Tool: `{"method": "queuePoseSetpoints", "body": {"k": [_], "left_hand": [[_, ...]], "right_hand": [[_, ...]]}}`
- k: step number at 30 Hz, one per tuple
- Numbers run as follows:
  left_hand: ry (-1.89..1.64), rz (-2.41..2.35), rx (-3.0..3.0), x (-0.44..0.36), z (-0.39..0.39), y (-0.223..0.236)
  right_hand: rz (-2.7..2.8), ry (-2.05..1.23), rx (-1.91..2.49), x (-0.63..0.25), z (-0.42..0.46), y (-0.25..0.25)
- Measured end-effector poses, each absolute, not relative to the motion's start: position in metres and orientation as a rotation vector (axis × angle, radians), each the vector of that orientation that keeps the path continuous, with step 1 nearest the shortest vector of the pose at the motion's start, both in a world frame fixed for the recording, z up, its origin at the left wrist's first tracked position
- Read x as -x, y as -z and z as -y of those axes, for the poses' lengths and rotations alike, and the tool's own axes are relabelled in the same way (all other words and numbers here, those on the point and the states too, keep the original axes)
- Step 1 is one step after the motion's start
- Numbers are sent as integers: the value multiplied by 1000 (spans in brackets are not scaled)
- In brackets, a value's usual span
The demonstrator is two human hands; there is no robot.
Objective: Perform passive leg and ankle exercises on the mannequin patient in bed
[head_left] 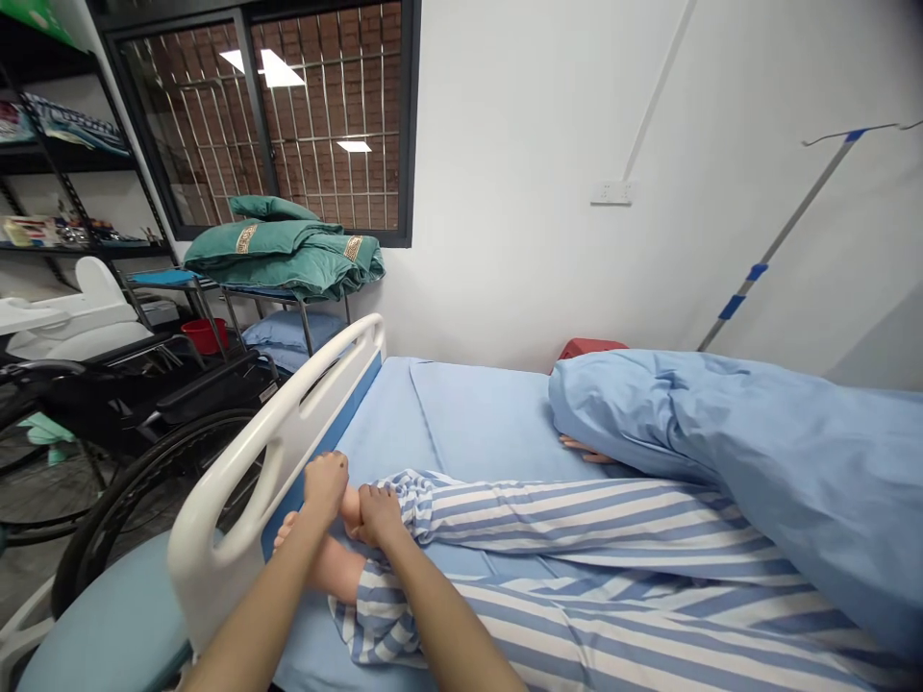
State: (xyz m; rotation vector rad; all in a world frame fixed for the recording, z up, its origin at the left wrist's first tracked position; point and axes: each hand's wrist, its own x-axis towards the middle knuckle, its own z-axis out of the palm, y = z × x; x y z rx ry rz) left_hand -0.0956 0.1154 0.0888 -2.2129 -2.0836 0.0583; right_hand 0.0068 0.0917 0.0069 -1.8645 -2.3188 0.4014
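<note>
A figure in blue-and-white striped trousers [548, 514] lies on the bed with both legs stretched toward the footboard. My left hand [327, 482] is closed around the front part of the far foot [351, 509]; its toes are hidden by my fingers. Just to the right, my right hand [379, 514] wraps the ankle of that same leg, beside the gathered trouser cuff [414, 500]. Below my left forearm rests the near foot [336, 569], bare and partly covered by that arm. Whether the figure is a person or a manikin I cannot tell.
A white footboard [285, 408] rises close on the left, with a wheelchair [180, 413] beyond it. The blue quilt [670, 408] covers the figure's upper part, fingers showing at its edge. Folded green bedding [288, 250] sits under the window; an IV pole [785, 226] stands right.
</note>
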Motion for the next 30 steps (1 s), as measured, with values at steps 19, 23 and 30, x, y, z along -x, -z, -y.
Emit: {"method": "queuePoseSetpoints", "body": {"k": [19,23,30], "left_hand": [[-210,1928,2265,108,-117,-101],[-288,1948,2272,99,-127,-101],[-267,2020,2349,94,-134,-93]], "right_hand": [[2291,-387,1855,-7,-87,-9],[2297,-413,1851,-8,-88,-9],[2312,-392,1853,-7,-88,-8]]}}
